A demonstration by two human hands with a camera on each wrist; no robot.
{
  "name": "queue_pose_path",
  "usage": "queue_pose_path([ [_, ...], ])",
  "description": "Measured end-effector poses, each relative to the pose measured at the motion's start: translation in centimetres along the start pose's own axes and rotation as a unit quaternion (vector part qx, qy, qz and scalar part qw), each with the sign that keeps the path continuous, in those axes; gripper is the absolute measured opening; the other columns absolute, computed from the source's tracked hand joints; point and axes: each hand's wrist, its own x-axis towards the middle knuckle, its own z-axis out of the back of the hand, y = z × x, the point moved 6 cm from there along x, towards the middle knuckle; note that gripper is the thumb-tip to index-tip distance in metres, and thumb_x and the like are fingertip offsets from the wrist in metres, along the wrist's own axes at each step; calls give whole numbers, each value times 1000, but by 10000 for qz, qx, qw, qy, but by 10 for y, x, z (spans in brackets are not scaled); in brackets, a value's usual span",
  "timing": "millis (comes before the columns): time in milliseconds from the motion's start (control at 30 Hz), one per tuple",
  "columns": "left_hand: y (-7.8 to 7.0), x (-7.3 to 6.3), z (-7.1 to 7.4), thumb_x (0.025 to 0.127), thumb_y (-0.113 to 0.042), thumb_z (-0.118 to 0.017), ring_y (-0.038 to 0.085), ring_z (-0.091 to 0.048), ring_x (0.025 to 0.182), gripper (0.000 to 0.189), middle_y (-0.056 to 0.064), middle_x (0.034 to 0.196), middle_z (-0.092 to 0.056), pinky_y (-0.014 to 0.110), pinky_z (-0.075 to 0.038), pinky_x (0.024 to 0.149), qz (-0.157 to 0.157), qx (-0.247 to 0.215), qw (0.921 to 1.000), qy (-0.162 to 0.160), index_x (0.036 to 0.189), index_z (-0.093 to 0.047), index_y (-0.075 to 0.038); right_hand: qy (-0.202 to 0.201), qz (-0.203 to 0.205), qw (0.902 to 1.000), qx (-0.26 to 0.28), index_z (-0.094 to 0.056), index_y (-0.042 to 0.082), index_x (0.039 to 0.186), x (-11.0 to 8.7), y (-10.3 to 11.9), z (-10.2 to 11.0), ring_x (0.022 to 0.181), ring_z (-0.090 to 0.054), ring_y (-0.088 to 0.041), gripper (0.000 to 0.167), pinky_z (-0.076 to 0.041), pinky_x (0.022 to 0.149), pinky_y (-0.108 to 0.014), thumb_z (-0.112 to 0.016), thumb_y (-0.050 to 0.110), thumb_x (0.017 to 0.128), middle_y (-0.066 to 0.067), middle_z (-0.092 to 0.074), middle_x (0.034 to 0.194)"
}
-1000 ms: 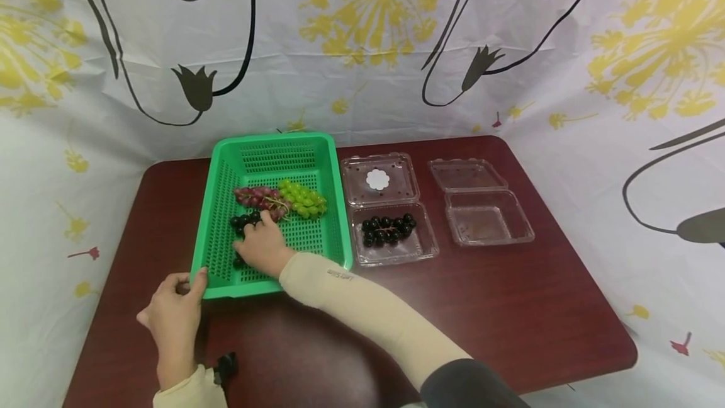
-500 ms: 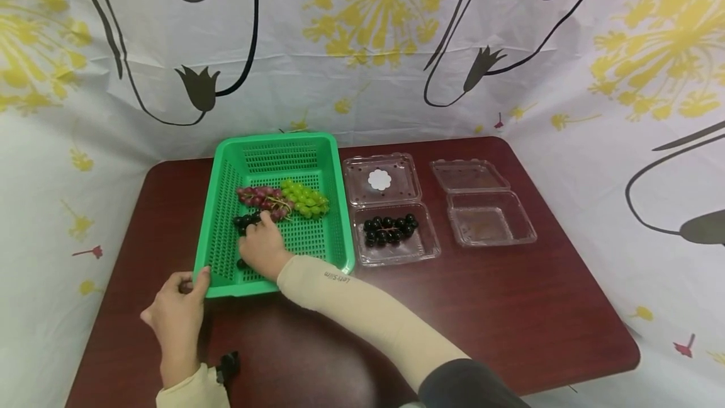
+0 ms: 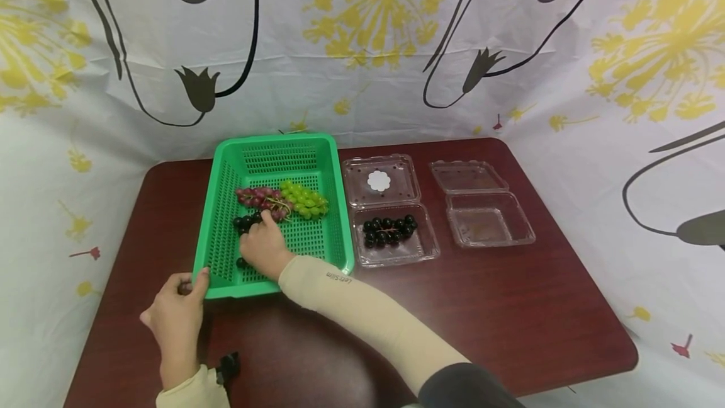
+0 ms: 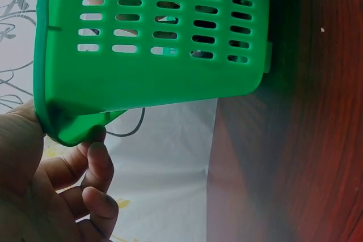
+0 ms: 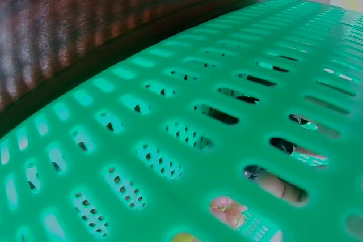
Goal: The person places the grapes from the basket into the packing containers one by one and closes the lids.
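Note:
My left hand [image 3: 177, 313] pinches the rim at the near left corner of a green plastic basket [image 3: 249, 289]. In the left wrist view, the thumb and a fingertip hold the basket's lip, while the other fingers curl below it. Inside the basket, my right hand [image 3: 262, 246] has its fingers curled on a bunch of black grapes [image 3: 243, 224], partly hidden under the hand. Red grapes [image 3: 257, 195] and green grapes [image 3: 304, 199] lie just beyond. Through the slots of the basket wall [image 5: 170, 191], the right wrist view gives only glimpses of fingers.
Right of the basket stands an open clear clamshell box [image 3: 427, 257] with black grapes [image 3: 389, 232] in it. A second open clamshell [image 3: 491, 224] is farther right, with no fruit in it. A patterned cloth [image 3: 362, 93] hangs behind the dark red table [image 3: 510, 307].
The right hand has shifted slightly rightward over the black grapes within the basket. The left hand keeps its hold on the corner, and the boxes stay in place.

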Motion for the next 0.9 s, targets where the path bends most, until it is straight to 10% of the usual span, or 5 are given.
queue_pose_path([
  [333,-2,0,0,93,-47,-57,34,-53,77,46,21,89,-64,52,-19,84,-10,73,10000,-7,95,-62,-2,32,-156,9992,368,-42,24,72,3,-8,0,64,-37,-8,30,-25,111,-39,-47,20,102,11,-45,65],
  [900,-3,-2,1,93,-47,-57,35,-54,78,46,22,91,-64,53,-19,84,76,151,9998,54,98,-62,-1,292,-181,9937,1070,-60,28,90,1,-20,-2,65,-49,-7,19,-24,110,-40,-54,44,96,11,-56,70],
])
